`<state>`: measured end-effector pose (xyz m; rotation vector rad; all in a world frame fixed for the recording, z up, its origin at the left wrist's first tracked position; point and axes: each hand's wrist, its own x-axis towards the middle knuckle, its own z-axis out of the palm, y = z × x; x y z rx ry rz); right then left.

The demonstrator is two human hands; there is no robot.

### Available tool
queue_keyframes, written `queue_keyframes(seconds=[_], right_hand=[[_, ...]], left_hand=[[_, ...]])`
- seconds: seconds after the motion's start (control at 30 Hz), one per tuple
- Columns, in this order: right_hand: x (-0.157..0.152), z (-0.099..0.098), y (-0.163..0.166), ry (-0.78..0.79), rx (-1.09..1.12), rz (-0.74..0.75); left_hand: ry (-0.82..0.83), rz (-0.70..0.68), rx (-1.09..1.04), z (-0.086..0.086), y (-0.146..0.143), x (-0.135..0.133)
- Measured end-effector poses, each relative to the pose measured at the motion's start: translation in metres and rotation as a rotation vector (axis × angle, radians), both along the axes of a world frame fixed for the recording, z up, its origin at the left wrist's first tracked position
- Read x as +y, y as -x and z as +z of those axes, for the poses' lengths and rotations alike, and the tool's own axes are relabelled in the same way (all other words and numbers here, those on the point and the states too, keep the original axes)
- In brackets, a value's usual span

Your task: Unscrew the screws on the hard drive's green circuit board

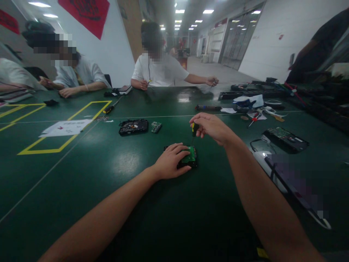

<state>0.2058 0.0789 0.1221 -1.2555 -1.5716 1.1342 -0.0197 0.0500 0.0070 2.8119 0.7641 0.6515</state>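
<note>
A hard drive (194, 164) with a green circuit board (192, 154) facing up lies on the table in front of me. Across its left part rests my left hand (172, 160), holding it between the thumb at the near edge and fingers over the top and far side. This hand hides much of the drive. My right hand (211, 127) is closed around the black and yellow handle of a screwdriver (194, 129). Its shaft points down to the far right part of the board; whether the tip sits in a screw I cannot tell.
An opened hard drive (133, 127) and a small circuit board (156, 127) lie left of centre. Another drive (285, 139), a red screwdriver (254, 119) and a white cased device (272, 171) are at right. Co-workers sit across the table; another screwdriver (109, 109) lies far left.
</note>
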Motion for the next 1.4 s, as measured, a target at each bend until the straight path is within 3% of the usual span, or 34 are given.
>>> queue_keyframes(seconds=[0.3, 0.63, 1.0, 1.4], right_hand=[[-0.0039, 0.0029, 0.0009, -0.015, -0.025, -0.098], [-0.0037, 0.0044, -0.0002, -0.014, 0.021, -0.01], [-0.0054, 0.005, -0.0034, -0.094, -0.071, -0.066], [-0.0041, 0.0054, -0.0011, -0.066, -0.051, -0.071]], left_hand=[[0.004, 0.006, 0.004, 0.0001, 0.0002, -0.0006], [0.01, 0.003, -0.012, -0.002, 0.0004, 0.0012], [0.018, 0.002, -0.019, -0.0004, -0.0001, 0.0003], [0.02, 0.01, -0.015, 0.0004, 0.0003, -0.0006]])
